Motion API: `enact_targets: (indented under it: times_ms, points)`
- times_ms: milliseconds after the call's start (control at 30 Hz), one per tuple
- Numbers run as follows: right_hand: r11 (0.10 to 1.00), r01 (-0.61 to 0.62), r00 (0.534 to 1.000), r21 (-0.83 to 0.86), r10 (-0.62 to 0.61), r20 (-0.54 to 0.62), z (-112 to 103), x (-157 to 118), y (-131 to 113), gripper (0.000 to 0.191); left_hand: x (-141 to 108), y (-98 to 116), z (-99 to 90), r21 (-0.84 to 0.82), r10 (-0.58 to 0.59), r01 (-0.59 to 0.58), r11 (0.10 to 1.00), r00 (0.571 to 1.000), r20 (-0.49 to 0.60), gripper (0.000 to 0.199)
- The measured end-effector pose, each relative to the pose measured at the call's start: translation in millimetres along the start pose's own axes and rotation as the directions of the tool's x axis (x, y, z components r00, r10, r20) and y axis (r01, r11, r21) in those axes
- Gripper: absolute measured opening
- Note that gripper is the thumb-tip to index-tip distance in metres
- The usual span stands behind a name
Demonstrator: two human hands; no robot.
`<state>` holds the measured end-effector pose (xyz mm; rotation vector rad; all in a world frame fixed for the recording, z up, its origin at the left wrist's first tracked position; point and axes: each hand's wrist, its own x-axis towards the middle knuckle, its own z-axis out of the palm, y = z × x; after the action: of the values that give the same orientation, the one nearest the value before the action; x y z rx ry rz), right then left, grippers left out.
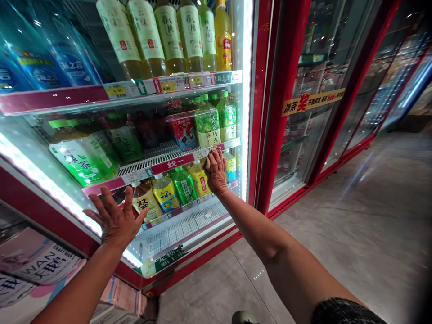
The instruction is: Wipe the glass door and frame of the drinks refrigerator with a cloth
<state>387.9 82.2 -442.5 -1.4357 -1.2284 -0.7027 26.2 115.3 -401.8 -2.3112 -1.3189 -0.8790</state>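
Note:
My right hand is closed around a crumpled brownish cloth, pressed against the price strip on the front edge of the middle shelf. Just above it stand green tea bottles and a red and blue carton pack. Spread wide, my left hand has nothing in it. Its fingertips lie near the left end of that shelf edge; whether they touch it I cannot tell. Between the hands, on the shelf below, are yellow bottles and a green bottle.
Tall bottles and blue bottles fill the upper shelf. A wire bottom rack lies low in the cooler. Red-framed glass doors run along the right. Printed beer cartons stand at lower left on the grey tiled floor.

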Motion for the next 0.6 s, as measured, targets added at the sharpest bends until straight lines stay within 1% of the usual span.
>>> enact_targets:
  times_ms: [67, 100, 133, 200, 267, 300, 367, 433, 467, 533, 600]
  points:
    - [1.000, 0.013, 0.999, 0.017, -0.014, 0.029, -2.7, -2.0, 8.6, 0.058, -0.2, 0.6, -0.8, 0.010, 0.017, -0.016, 1.000, 1.000, -0.011, 0.114]
    - [1.000, -0.007, 1.000, 0.028, 0.007, 0.024, -3.8, -2.1, 13.1, 0.057, -0.3, 1.0, -1.2, 0.015, 0.021, -0.020, 1.000, 1.000, -0.012, 0.114]
    - [0.998, -0.046, 0.999, 0.041, 0.046, 0.002, -4.5, -1.6, 16.9, 0.056, -0.2, 1.4, -1.7, 0.016, 0.021, -0.021, 1.000, 1.000, -0.011, 0.114]
    - [0.987, -0.143, 0.986, 0.069, 0.149, -0.078, -4.2, 1.8, 20.5, 0.056, 0.0, 2.5, -2.7, 0.009, 0.012, -0.011, 1.000, 1.000, -0.006, 0.111]
    - [0.977, -0.195, 0.967, 0.085, 0.206, -0.150, -2.9, 7.3, 18.6, 0.056, 0.2, 3.7, -2.8, -0.002, -0.002, 0.002, 1.000, 1.000, -0.009, 0.106]
    - [0.978, -0.193, 0.965, 0.083, 0.205, -0.163, -2.6, 10.0, 16.8, 0.055, 0.1, 4.1, -2.5, -0.003, -0.006, 0.006, 1.000, 1.000, -0.013, 0.104]
    - [0.985, -0.155, 0.976, 0.077, 0.165, -0.145, -3.0, 13.8, 14.8, 0.055, -0.3, 4.1, -0.8, 0.010, -0.003, 0.004, 1.000, 1.000, -0.028, 0.103]
    - [0.987, -0.129, 0.982, 0.091, 0.140, -0.123, -4.7, 14.8, 18.0, 0.055, -1.1, 3.2, 1.8, 0.043, 0.022, -0.020, 0.999, 0.998, -0.058, 0.103]
    - [0.984, -0.141, 0.979, 0.105, 0.154, -0.131, -5.6, 14.7, 21.6, 0.055, -1.5, 2.3, 3.1, 0.064, 0.041, -0.036, 0.997, 0.996, -0.075, 0.102]
    - [0.969, -0.204, 0.957, 0.139, 0.227, -0.179, -6.5, 16.1, 31.0, 0.057, -2.2, 0.4, 5.3, 0.100, 0.074, -0.065, 0.993, 0.993, -0.094, 0.102]
    - [0.947, -0.271, 0.923, 0.172, 0.307, -0.232, -6.5, 21.8, 40.1, 0.061, -2.7, -1.4, 6.3, 0.110, 0.087, -0.077, 0.991, 0.992, -0.089, 0.105]
